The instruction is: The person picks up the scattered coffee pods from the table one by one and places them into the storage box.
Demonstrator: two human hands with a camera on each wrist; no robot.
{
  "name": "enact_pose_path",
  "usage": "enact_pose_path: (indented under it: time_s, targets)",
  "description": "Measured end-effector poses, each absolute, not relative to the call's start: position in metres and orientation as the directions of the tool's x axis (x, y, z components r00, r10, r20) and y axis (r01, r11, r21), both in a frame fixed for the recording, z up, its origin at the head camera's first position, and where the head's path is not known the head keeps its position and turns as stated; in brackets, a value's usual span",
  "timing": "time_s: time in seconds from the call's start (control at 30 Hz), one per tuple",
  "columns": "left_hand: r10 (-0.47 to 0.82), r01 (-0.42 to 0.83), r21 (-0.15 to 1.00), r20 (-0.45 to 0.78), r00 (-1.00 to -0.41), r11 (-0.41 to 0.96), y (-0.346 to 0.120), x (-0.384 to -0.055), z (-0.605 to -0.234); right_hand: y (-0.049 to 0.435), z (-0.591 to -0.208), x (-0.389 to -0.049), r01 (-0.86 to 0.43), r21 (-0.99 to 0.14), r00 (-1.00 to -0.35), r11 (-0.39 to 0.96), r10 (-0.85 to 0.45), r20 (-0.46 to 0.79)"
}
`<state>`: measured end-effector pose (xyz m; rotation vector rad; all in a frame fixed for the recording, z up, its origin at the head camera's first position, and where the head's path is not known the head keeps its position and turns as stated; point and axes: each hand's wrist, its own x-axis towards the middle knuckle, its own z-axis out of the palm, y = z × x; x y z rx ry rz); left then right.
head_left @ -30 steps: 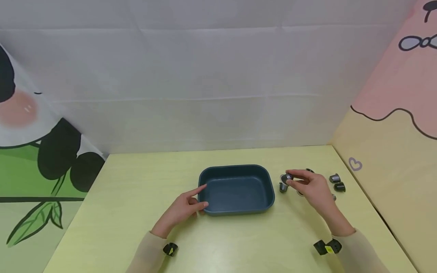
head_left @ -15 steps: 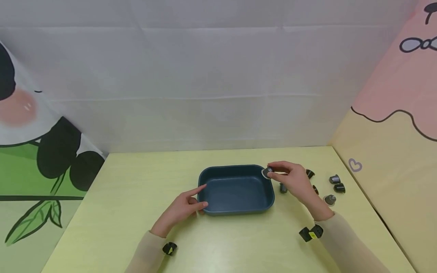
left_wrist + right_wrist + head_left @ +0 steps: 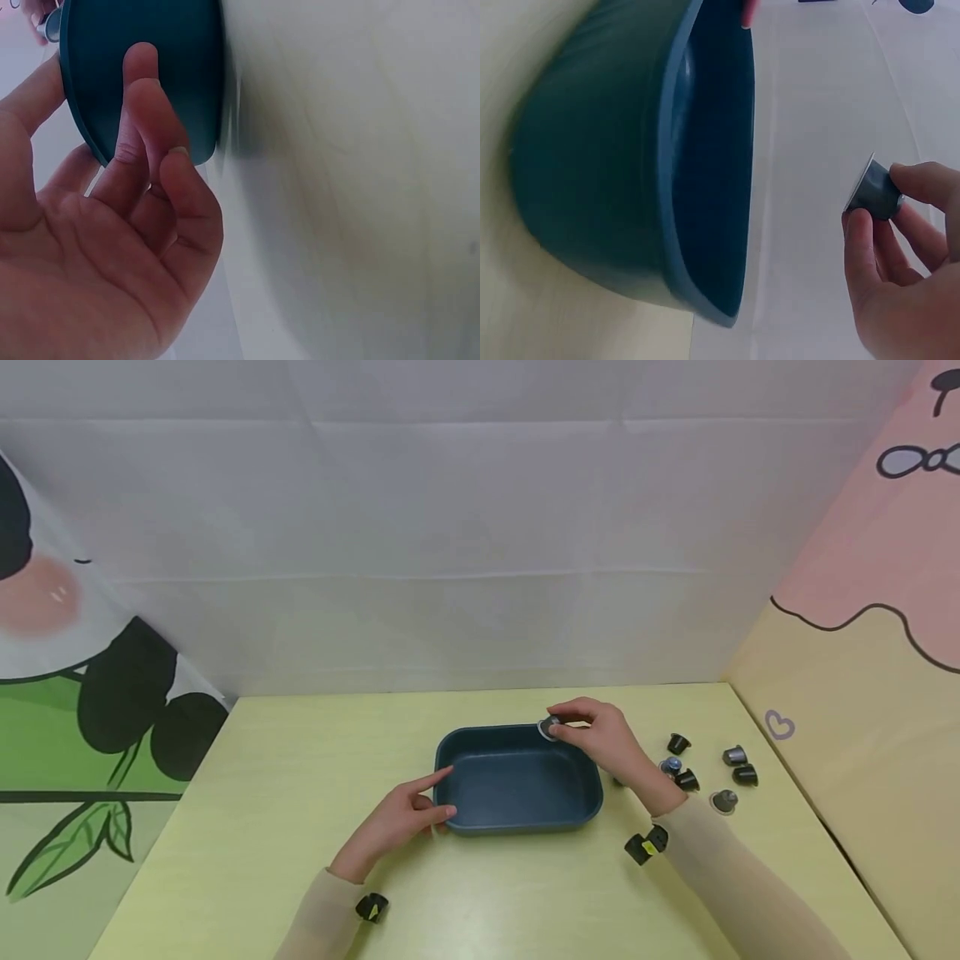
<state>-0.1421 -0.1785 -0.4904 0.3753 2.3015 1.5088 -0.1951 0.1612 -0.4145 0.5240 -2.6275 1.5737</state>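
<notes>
1 capsule [image 3: 550, 727], pinched by my right hand [image 3: 600, 737] above the far rim; 1 blue tray [image 3: 517, 793], lengthwise left-right, left end held by my left hand [image 3: 401, 816].

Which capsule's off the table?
The capsule pinched in the right hand, raised above the tray; the other visible capsules rest on the table, to the tray's right.

Grey capsule [image 3: 877, 193] above dark-blue tray [image 3: 517, 789]
</notes>
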Motion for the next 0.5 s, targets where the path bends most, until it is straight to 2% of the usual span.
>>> enact_pose_path:
  time_s: [0.3, 0.5]
  targets:
    - [0.413, 0.018, 0.927, -0.15, -0.898, 0.375, -0.18, -0.139, -0.486, 0.145, -0.421, -0.219, -0.242, -0.89, -0.945, 0.385, -0.3, 0.128]
    - [0.429, 0.015, 0.933, -0.151, -0.89, 0.359, -0.18, -0.14, -0.485, 0.137, -0.431, -0.234, -0.206, -0.925, -0.927, 0.319, -0.367, 0.08]
